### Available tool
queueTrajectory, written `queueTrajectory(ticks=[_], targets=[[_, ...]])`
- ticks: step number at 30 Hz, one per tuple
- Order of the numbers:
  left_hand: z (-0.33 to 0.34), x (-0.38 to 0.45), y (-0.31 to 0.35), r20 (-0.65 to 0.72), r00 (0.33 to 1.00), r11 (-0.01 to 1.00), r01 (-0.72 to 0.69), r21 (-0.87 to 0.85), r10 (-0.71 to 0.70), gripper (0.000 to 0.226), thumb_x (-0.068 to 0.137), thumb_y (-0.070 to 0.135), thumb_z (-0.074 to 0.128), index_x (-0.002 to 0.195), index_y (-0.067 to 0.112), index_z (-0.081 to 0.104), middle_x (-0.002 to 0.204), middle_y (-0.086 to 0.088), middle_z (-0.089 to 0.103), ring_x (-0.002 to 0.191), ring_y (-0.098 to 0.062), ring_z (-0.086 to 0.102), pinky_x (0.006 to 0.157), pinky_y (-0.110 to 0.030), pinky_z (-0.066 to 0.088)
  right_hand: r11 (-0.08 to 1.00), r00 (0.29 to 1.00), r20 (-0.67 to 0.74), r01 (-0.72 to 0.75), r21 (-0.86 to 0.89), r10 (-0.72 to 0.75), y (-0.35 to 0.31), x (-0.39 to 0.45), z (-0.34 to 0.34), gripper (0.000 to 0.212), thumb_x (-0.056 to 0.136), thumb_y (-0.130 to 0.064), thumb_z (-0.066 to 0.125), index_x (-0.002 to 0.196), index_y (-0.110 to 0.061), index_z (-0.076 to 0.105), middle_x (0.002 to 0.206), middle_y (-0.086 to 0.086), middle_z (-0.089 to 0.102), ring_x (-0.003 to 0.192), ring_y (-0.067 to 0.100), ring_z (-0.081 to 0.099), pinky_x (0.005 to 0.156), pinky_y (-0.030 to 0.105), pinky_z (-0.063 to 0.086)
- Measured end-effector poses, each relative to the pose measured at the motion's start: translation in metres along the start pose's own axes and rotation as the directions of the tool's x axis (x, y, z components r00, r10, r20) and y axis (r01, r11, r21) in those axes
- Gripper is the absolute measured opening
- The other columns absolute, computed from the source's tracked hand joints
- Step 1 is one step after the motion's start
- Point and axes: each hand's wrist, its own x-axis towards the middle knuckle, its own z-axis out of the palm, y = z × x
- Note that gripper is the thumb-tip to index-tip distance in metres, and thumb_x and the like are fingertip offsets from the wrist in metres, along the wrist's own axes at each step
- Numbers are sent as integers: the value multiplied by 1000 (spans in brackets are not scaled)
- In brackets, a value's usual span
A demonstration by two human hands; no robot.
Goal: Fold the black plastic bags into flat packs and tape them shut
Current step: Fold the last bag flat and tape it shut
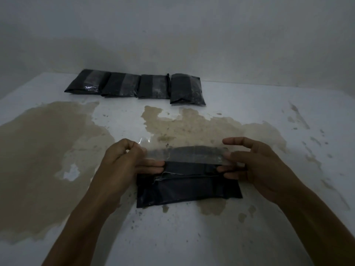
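Fingers [153,163] of both hands pinch clear tape strip [184,153] taut over folded black pack [189,186], lining up seal.

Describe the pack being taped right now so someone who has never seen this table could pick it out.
Start at the stained white table; four taped packs line its far edge by the wall. The one you want is the black pack lying alone at the near side between both hands. Only it has a clear tape strip still stretched above its top edge, not yet stuck down.
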Motion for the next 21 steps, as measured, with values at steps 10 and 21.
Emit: queueTrajectory(ticks=[10, 21], targets=[[-1, -4, -14, -24, 1000, 998, -5, -56, 3, 17, 95, 2, 47, 78, 2, 52, 78, -22, 74, 69, -36, 72, 68, -36, 57, 899, 925, 5, 369, -234, -379, -15, -10, 2, 29, 87, 0, 61, 112, -15, 62, 75, 6, 69, 62, 18, 64, 49, 26, 51], [-8, -6, -19, -114, 993, 1000, -20, 9, 21, 18, 98, 3, 44, 81, 0, 49, 73, -19, 73, 59, -37, 69, 64, -38, 55, 993, 993, 42, 104, 55, -106, -12, 23, 25, 32, 90, 6, 52, 114, -14, 60, 91, 15, 62, 69, 24, 70, 70, 40, 60]])
